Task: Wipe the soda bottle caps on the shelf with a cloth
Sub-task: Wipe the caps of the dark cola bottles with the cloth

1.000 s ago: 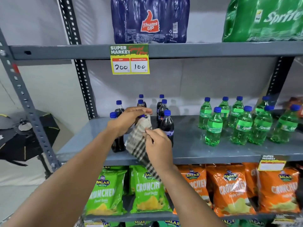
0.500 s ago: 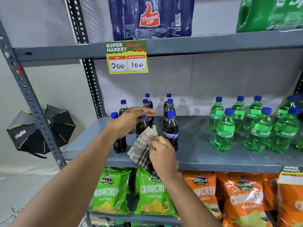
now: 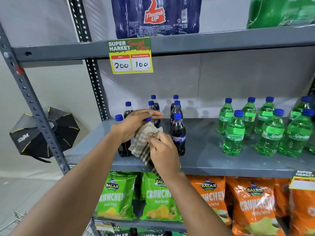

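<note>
The cloth [image 3: 144, 142] has dropped off the cap [image 3: 148, 118] since a second ago, now bunched just below it. Left hand [image 3: 134, 123] pinches the neck under the cap; right hand [image 3: 162, 147] grips the cloth. The upright bottle's cap lies straight above the right fingers [image 3: 154, 137].

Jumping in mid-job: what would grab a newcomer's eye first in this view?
Centre frame, the left hand grips a cola bottle's blue cap while the right hand holds a checked cloth just under it. Above, a yellow price tag reads 200 and 100. Green Sprite bottles crowd the same shelf's right side.
</note>
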`<state>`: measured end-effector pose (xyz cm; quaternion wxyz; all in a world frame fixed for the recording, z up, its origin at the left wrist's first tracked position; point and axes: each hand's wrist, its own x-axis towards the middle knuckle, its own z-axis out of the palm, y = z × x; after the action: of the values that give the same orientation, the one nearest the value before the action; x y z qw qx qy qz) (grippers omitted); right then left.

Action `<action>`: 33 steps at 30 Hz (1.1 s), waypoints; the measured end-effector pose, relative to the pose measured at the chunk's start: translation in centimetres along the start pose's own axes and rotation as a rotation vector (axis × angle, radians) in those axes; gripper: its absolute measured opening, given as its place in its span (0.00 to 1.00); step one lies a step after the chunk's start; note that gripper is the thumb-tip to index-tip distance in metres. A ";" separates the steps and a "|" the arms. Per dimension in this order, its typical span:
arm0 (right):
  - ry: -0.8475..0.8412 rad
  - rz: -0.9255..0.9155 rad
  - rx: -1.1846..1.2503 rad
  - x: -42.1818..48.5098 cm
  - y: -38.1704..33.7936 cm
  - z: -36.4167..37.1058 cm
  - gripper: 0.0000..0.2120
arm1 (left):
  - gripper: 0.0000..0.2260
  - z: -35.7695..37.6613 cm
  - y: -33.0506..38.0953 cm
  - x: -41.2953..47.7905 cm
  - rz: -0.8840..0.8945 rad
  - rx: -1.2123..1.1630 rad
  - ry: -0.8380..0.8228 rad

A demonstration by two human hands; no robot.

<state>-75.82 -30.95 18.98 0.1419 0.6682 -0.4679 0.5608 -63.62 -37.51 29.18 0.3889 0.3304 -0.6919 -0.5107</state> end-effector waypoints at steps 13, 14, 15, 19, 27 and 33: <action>0.028 0.033 0.053 1.5 -0.5 -0.6 0.03 | 0.17 0.1 0.1 -0.1 -0.019 -0.069 -0.034; 0.027 0.005 0.036 2.1 -0.8 -0.5 0.03 | 0.17 0.0 0.1 -0.1 -0.028 -0.090 -0.036; 0.019 -0.023 0.020 2.5 -0.9 -0.4 0.02 | 0.16 0.1 0.2 -0.1 -0.035 -0.097 -0.034; 0.011 -0.099 -0.037 1.5 -0.8 -0.1 0.09 | 0.16 0.1 0.3 -0.2 -0.009 -0.061 -0.032; -0.204 -0.133 -0.054 -2.5 1.0 0.0 0.12 | 0.18 -0.2 0.1 -0.1 0.014 0.031 -0.061; -0.339 -0.089 -0.038 -3.4 0.9 -0.5 0.14 | 0.18 0.2 0.4 -0.4 0.022 0.053 -0.059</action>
<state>-76.61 -29.43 15.88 0.0983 0.7705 -0.4655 0.4243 -63.60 -37.00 29.47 0.3652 0.3179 -0.7200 -0.4972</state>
